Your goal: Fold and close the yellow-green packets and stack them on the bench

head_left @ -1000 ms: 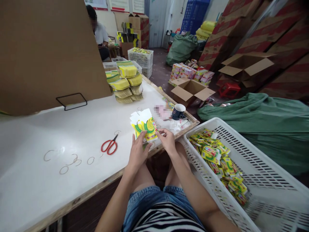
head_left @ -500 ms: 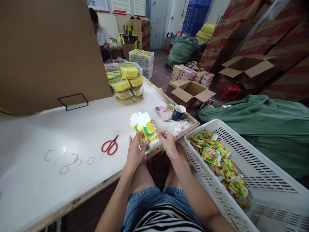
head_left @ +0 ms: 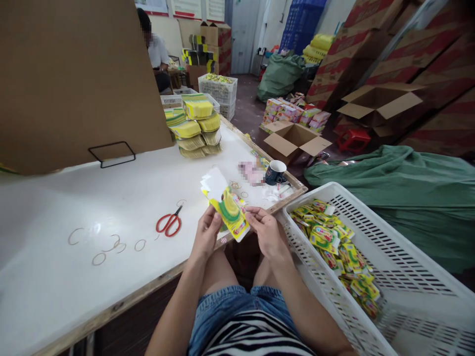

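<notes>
A yellow and green printed carton (head_left: 230,211) with white flaps is held between my two hands, over the table's near edge. My left hand (head_left: 208,228) is closed on its left side, thumb in front. My right hand (head_left: 264,228) pinches the lower right edge. Other white flaps (head_left: 211,184) show behind the carton, partly hidden by it. To the left, red-handled scissors (head_left: 169,222) lie on the white table, with several rubber bands (head_left: 140,245) farther left.
Stacks of flat yellow cartons (head_left: 198,128) stand farther back on the table (head_left: 156,183). A dark mug (head_left: 275,174) sits near the right corner. On my right, a white crate (head_left: 408,257) holds many small yellow cartons (head_left: 334,242). Another person (head_left: 158,57) sits in the background.
The carton has tilted and come a little lower, nearer to me. My right hand has shifted slightly right and down; my left hand's fingers have closed in at the carton's left edge.
</notes>
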A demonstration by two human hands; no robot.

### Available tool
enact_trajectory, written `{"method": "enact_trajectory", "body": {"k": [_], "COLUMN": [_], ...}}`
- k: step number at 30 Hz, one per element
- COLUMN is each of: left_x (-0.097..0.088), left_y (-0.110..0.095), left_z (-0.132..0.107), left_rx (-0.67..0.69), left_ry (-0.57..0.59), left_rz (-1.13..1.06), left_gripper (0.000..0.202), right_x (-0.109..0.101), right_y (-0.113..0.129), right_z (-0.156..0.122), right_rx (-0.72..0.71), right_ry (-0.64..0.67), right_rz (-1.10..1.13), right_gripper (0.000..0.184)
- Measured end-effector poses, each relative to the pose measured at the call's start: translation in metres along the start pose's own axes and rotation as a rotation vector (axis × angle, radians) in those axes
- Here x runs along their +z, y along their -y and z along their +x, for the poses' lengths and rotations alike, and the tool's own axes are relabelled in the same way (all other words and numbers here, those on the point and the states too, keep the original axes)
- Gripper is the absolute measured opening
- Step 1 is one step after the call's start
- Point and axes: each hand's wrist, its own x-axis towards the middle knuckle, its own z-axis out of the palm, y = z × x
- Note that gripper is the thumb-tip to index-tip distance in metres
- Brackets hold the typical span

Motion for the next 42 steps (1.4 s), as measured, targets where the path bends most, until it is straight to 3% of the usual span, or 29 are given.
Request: {"method": "enact_trajectory", "body": {"k": [4,9,13,18,23,30,32,37,42], "left_x": [0.01,0.01,0.007,0.011,0.019,0.03,0.03,0.023,0.018], "left_y": [-0.006,-0.008,-0.006,-0.003,0.008,-0.003,-0.009,-0.017,-0.017], "left_z": [-0.007,-0.016,-0.018,-0.015,-0.014,-0.028,-0.031,-0.033,-0.034], "left_rx": [-0.142,-0.104,-0.109,-0.126,-0.161,0.012,0.009,-0.061,-0.137], "left_ry": [0.142,0.213,0.177,0.13,-0.019,-0.137,-0.079,0.14,0.286], "left_rz": [-0.168,-0.218,-0.237,-0.251,-0.206,0.003,0.036,0.067,-0.076], "left_gripper": [0.066,0.073,0.06,0.053,0.041,0.068,0.069,0.057,0.039], "right_x": [0.006,0.005,0.003,0.001,-0.001,-0.006,-0.011,-0.024,-0.032], "right_y": [0.004,0.006,0.008,0.015,0.016,0.013,0.015,0.028,0.045], "right_z": [-0.019,-0.023,-0.025,-0.033,-0.038,-0.036,-0.035,-0.028,-0.019], "right_rx": [0.051,0.08,0.085,-0.093,-0.144,-0.265,-0.278,-0.286,-0.29], "right_ry": [0.083,0.07,0.097,0.084,0.061,-0.009,0.065,0.269,0.426], "right_rz": [0.033,0.039,0.011,-0.217,-0.411,-0.52,-0.525,-0.45,-0.507], "right_gripper": [0.029,0.031,0.034,0.029,0.032,0.026,0.026,0.045,0.022]}}
